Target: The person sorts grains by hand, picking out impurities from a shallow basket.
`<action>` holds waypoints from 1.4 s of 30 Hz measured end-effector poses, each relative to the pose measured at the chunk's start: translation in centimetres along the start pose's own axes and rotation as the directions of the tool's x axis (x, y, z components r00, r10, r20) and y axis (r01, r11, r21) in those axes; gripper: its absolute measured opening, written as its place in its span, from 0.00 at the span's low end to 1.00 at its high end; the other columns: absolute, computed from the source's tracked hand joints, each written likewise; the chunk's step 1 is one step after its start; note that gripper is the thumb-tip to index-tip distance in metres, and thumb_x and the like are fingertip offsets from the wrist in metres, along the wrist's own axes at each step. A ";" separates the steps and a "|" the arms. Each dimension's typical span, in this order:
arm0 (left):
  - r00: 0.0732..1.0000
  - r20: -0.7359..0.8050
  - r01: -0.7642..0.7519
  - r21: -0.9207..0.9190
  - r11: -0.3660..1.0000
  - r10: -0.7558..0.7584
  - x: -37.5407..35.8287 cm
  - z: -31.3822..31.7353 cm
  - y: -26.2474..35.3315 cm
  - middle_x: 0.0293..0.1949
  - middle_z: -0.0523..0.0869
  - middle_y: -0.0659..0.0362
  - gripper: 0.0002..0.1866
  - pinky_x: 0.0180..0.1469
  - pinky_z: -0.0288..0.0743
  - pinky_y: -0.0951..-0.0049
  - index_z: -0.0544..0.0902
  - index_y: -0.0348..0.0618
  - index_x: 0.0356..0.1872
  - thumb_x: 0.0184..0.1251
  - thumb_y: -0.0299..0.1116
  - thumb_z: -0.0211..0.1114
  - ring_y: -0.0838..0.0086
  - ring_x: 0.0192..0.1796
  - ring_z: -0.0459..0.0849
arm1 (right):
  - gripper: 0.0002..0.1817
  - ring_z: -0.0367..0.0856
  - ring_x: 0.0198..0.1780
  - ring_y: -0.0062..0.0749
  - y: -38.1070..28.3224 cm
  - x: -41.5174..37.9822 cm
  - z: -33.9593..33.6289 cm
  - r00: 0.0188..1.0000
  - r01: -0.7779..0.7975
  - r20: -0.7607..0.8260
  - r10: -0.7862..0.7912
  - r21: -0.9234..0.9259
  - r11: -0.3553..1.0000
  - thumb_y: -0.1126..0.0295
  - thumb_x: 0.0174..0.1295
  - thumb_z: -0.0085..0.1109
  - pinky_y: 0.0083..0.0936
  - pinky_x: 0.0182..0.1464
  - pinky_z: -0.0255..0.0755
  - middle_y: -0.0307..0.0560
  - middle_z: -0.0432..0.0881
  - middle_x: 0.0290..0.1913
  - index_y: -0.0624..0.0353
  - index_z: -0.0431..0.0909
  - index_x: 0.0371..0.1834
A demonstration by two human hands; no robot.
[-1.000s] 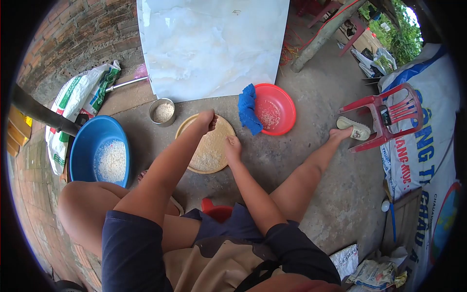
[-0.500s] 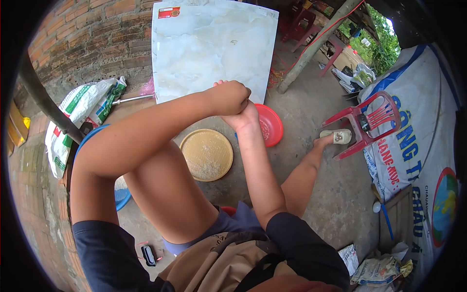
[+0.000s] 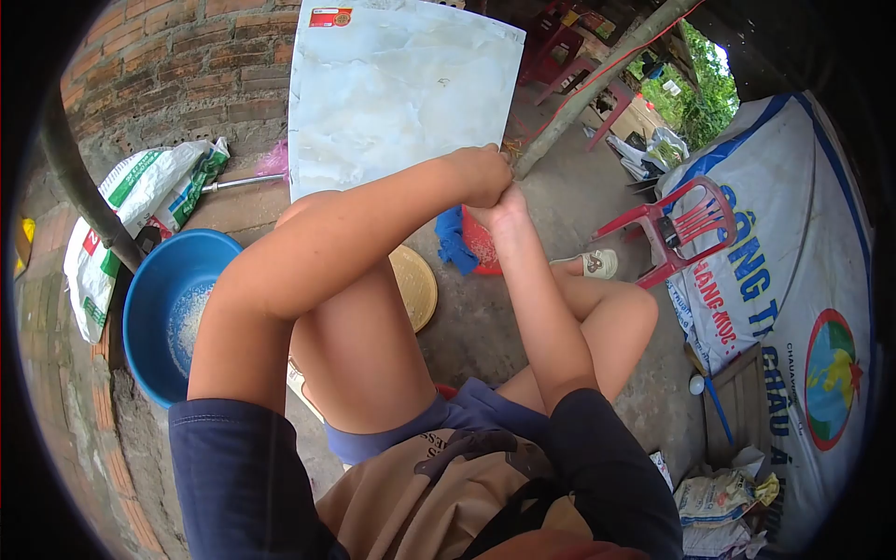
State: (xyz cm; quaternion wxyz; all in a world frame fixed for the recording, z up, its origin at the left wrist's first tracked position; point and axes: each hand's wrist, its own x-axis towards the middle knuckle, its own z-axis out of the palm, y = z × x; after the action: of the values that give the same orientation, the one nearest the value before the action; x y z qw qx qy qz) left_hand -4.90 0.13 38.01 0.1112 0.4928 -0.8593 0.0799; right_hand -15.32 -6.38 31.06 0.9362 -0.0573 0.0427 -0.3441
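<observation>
My left hand (image 3: 485, 175) is closed, its fingers curled, and it lies against my right hand (image 3: 504, 210). The two hands are pressed together in front of the white marbled panel's lower right corner. My right hand's fingers are hidden behind the left, so what lies between the hands cannot be seen. Just below them, partly covered, is a red basin (image 3: 485, 250) with pale grains and a blue cloth (image 3: 455, 245) at its left edge. A round woven tray (image 3: 415, 287) shows partly behind my left knee.
A blue basin (image 3: 154, 308) with pale grains stands at the left. The marbled panel (image 3: 401, 93) stands ahead. At the right are a red plastic chair (image 3: 695, 224), a wooden post (image 3: 597, 93) and a printed tarp (image 3: 775, 243). Sacks (image 3: 149, 196) lie by the brick wall.
The view has shifted, uncovering more of the blue basin and the blue cloth. My hands, still together, appear farther right. My right knee is bent more, and the tray is more covered.
</observation>
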 end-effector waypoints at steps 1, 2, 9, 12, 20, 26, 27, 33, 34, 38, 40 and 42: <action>0.992 -0.128 0.013 0.038 0.999 -0.008 -0.2 0.1 -0.3 0.43 0.81 0.55 0.12 0.47 0.72 0.63 0.83 0.42 0.34 0.52 0.31 0.54 0.59 0.50 0.76 | 0.15 0.73 0.53 0.34 0.1 0.2 0.4 1.000 0.001 -0.010 -0.001 0.013 1.000 0.66 0.66 0.32 0.33 0.56 0.68 0.48 0.73 0.54 0.58 0.68 0.49; 0.993 -0.117 0.018 0.033 0.999 -0.014 -0.3 0.2 -0.5 0.43 0.81 0.55 0.12 0.47 0.72 0.63 0.83 0.42 0.34 0.52 0.31 0.54 0.59 0.50 0.76 | 0.15 0.74 0.53 0.34 0.1 0.8 1.0 0.999 -0.003 -0.036 0.002 -0.041 0.999 0.66 0.66 0.32 0.33 0.56 0.68 0.48 0.74 0.53 0.58 0.68 0.48; 0.697 0.118 0.589 -0.658 0.469 -0.708 0.9 0.6 -4.2 0.55 0.74 0.52 0.20 0.57 0.64 0.63 0.75 0.43 0.52 0.63 0.41 0.48 0.62 0.56 0.71 | 0.09 0.71 0.24 0.26 1.1 7.1 0.3 0.888 0.068 -0.425 -0.176 -0.257 0.964 0.71 0.61 0.35 0.21 0.31 0.72 0.38 0.71 0.22 0.52 0.67 0.26; 0.548 0.445 0.222 -0.894 -0.389 -0.708 1.0 1.1 -5.3 0.55 0.73 0.45 0.27 0.58 0.63 0.60 0.63 0.40 0.61 0.71 0.50 0.36 0.60 0.57 0.71 | 0.16 0.47 0.14 0.24 4.2 5.4 3.8 0.868 0.313 -0.254 -0.427 -0.386 0.868 0.65 0.60 0.39 0.22 0.17 0.53 0.34 0.49 0.11 0.51 0.53 0.15; 0.651 0.516 -0.027 -0.717 -0.697 -0.556 1.5 2.4 -4.1 0.41 0.79 0.52 0.23 0.52 0.70 0.64 0.73 0.41 0.42 0.71 0.48 0.34 0.64 0.46 0.77 | 0.15 0.70 0.23 0.46 3.7 5.2 3.3 0.510 0.504 0.648 -0.565 -0.758 -0.415 0.70 0.62 0.49 0.35 0.27 0.64 0.54 0.73 0.22 0.66 0.68 0.19; 0.725 0.403 -0.086 -0.753 -0.653 -0.559 1.8 2.0 -3.5 0.45 0.79 0.51 0.21 0.53 0.70 0.62 0.74 0.42 0.45 0.70 0.46 0.38 0.63 0.48 0.77 | 0.13 0.72 0.35 0.45 2.7 6.0 3.8 0.465 0.507 0.779 -0.421 -0.624 -0.594 0.68 0.61 0.50 0.39 0.45 0.65 0.50 0.75 0.27 0.63 0.70 0.21; 0.683 0.420 -0.073 -0.775 -0.628 -0.597 2.0 1.7 -3.0 0.45 0.79 0.51 0.21 0.54 0.69 0.61 0.74 0.43 0.45 0.69 0.46 0.39 0.62 0.49 0.77 | 0.13 0.72 0.35 0.45 2.5 6.2 3.4 0.464 0.507 0.776 -0.427 -0.628 -0.590 0.68 0.61 0.50 0.39 0.45 0.65 0.50 0.75 0.27 0.63 0.70 0.21; 0.645 0.574 0.021 -0.673 -0.739 -0.504 2.5 4.1 -2.9 0.46 0.79 0.53 0.18 0.53 0.70 0.63 0.73 0.43 0.46 0.70 0.44 0.40 0.67 0.48 0.77 | 0.12 0.69 0.49 0.42 2.0 5.3 0.4 0.407 0.331 0.763 -0.503 -0.636 -0.697 0.63 0.62 0.45 0.53 0.63 0.47 0.45 0.75 0.38 0.58 0.73 0.29; 0.619 0.594 0.058 -0.686 -0.725 -0.513 2.5 4.6 -2.6 0.46 0.78 0.53 0.17 0.53 0.71 0.62 0.73 0.43 0.46 0.70 0.43 0.41 0.66 0.48 0.77 | 0.12 0.69 0.49 0.42 1.7 5.0 0.0 0.403 0.305 0.771 -0.493 -0.621 -0.722 0.63 0.62 0.44 0.53 0.62 0.48 0.44 0.75 0.38 0.58 0.73 0.29; 0.644 0.622 0.140 -0.667 -0.731 -0.445 2.2 6.4 -2.7 0.45 0.79 0.54 0.16 0.53 0.71 0.64 0.74 0.44 0.45 0.70 0.43 0.42 0.68 0.48 0.77 | 0.12 0.69 0.48 0.42 1.3 5.0 -1.5 0.479 0.276 0.748 -0.461 -0.626 -0.730 0.63 0.62 0.44 0.53 0.62 0.47 0.45 0.75 0.37 0.59 0.73 0.29; 0.650 0.638 0.198 -0.668 -0.717 -0.414 1.8 7.4 -4.3 0.45 0.79 0.56 0.17 0.53 0.70 0.64 0.74 0.45 0.44 0.70 0.45 0.43 0.69 0.48 0.77 | 0.12 0.70 0.40 0.46 1.6 5.6 -2.0 0.521 0.316 0.715 -0.467 -0.669 -0.672 0.65 0.63 0.43 0.44 0.51 0.59 0.50 0.75 0.34 0.61 0.70 0.27; 0.597 0.684 0.288 -0.670 -0.684 -0.419 1.5 8.2 -5.1 0.38 0.80 0.58 0.15 0.43 0.73 0.67 0.74 0.46 0.39 0.70 0.45 0.45 0.72 0.40 0.78 | 0.13 0.70 0.32 0.47 2.3 6.5 -2.8 0.604 0.438 0.604 -0.520 -0.797 -0.416 0.65 0.65 0.43 0.39 0.38 0.65 0.54 0.72 0.29 0.64 0.66 0.27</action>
State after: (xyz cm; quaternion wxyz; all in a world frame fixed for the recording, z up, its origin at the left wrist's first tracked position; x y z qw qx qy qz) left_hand -2.17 -5.68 30.68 0.5096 0.4865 -0.1789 -0.6867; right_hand -9.27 -9.08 27.71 0.3102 -0.7092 0.2705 -0.5725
